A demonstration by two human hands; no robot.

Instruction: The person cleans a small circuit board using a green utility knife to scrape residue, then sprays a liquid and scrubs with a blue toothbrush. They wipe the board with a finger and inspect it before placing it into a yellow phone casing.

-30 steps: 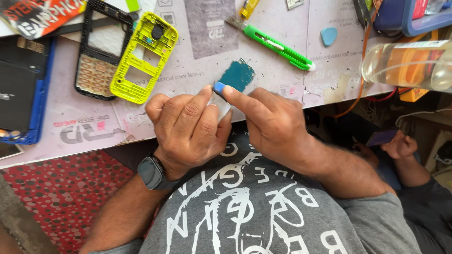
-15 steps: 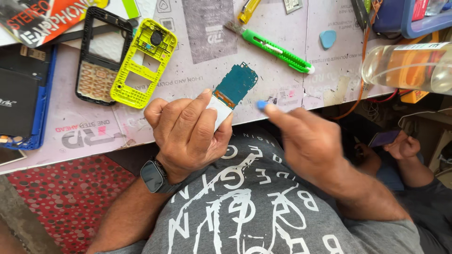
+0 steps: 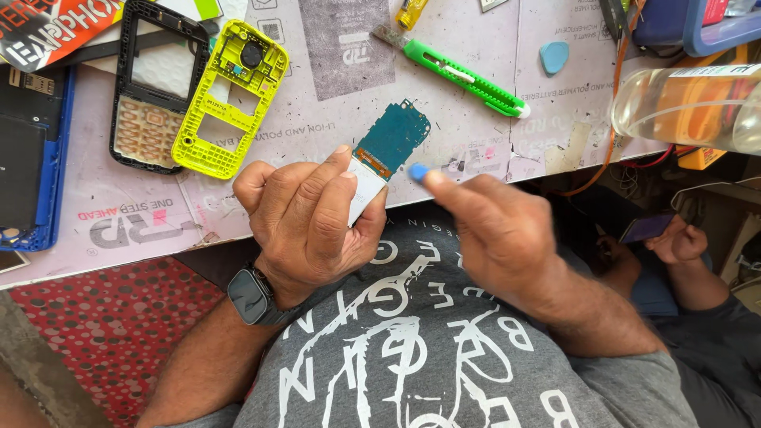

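**benchguy:** Teal phone circuit board with a white screen panel at its lower end (image 3: 384, 154) — that's what the left hand (image 3: 313, 226) has closed around it, fingers wrapped over the white part, teal end sticking up over the grey work mat (image 3: 333, 103).

**solderfan:** And the right hand (image 3: 495, 234)?

**benchguy:** Pinched shut on a small blue plastic pick (image 3: 418, 171), tip just beside the board's right edge — can't tell if it's touching, it's blurry.

**solderfan:** Other stuff around the board?

**benchguy:** Lime-yellow plastic phone frame (image 3: 228, 99) up-left of it, black keypad frame (image 3: 152, 87) further left, green utility knife (image 3: 460, 75) above-right.
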